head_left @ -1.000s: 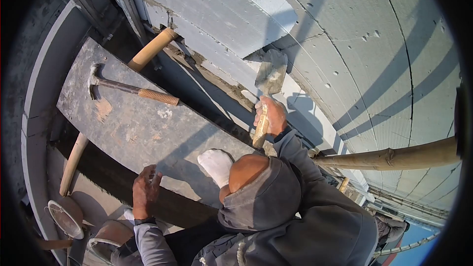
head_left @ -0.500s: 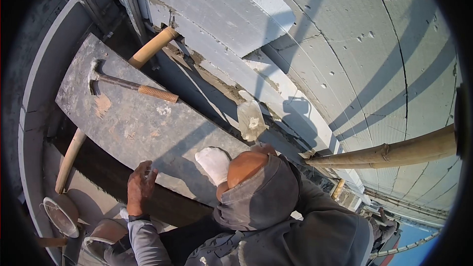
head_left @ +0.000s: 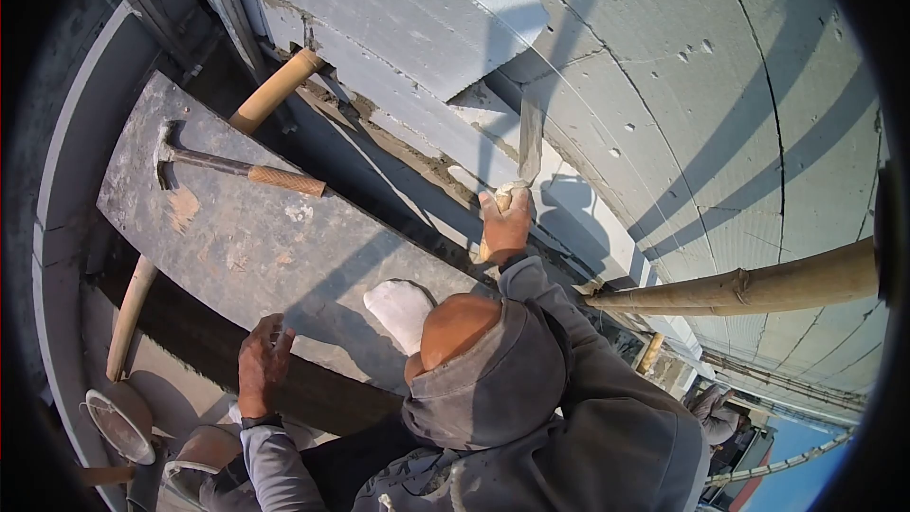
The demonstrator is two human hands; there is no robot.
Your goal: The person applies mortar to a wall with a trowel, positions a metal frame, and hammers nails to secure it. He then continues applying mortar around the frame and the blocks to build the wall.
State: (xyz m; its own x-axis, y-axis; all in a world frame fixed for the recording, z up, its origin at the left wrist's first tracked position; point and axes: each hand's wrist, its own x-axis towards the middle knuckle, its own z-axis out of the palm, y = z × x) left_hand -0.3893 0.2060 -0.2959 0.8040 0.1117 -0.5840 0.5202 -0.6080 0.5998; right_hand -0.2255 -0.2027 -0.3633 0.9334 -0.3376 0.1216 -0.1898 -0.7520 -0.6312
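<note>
While the right hand (head_left: 505, 225) is gripping the wooden handle of a steel-bladed trowel (head_left: 527, 144), its blade is standing edge-on against the mortar joint between the pale grey concrete blocks (head_left: 607, 66) of the wall. The left hand (head_left: 262, 365) is resting with loosely spread fingers, holding nothing, on the edge of the flat grey scaffold board (head_left: 246, 237). A wooden-handled claw hammer (head_left: 237, 169) is lying untouched on that board. Judging by the set blocks, the laying looks done here, with joint dressing remaining.
</note>
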